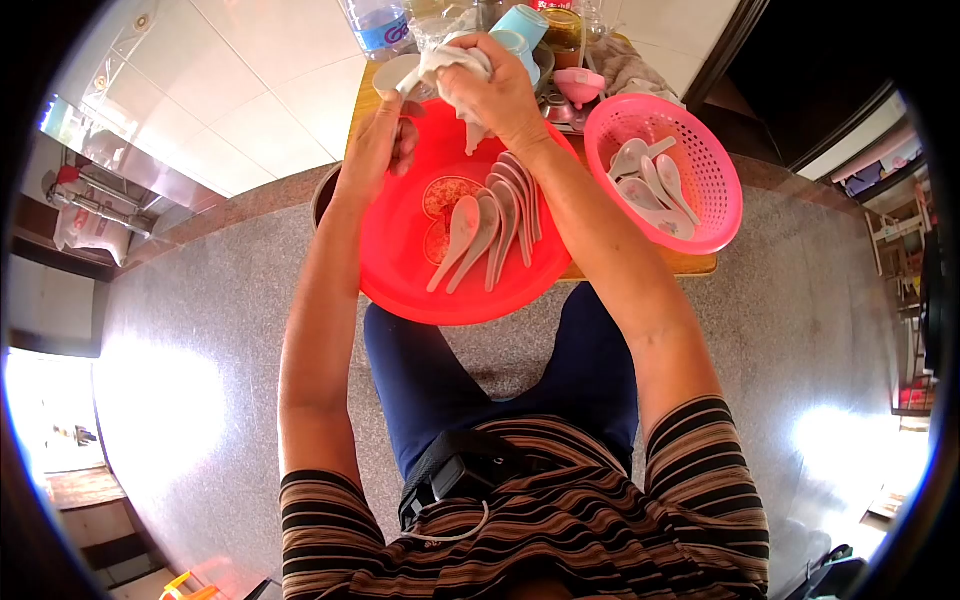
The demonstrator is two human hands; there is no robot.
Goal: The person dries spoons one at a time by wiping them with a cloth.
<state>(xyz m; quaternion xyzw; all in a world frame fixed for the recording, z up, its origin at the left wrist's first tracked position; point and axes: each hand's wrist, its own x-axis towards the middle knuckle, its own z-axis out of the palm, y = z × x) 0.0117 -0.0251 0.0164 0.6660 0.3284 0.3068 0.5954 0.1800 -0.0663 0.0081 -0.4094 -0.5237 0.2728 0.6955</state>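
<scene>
Over the far side of a red basin point(400, 270), my right hand point(500, 95) is closed on a crumpled white cloth point(455, 70). My left hand point(375, 148) pinches the end of a white spoon point(408, 82), and the cloth covers its other end. Inside the basin, several white soup spoons point(505, 215) lie overlapped in a fanned row on the right side, below my right wrist. To the right, a pink colander point(715, 190) holds several more white spoons point(655, 185).
Both basin and colander rest on a wooden table point(690, 264). Behind them stand a plastic bottle point(380, 30), light-blue cups point(520, 30), an amber jar point(565, 35) and a pink funnel point(578, 87). A tiled wall point(230, 80) rises at the far left.
</scene>
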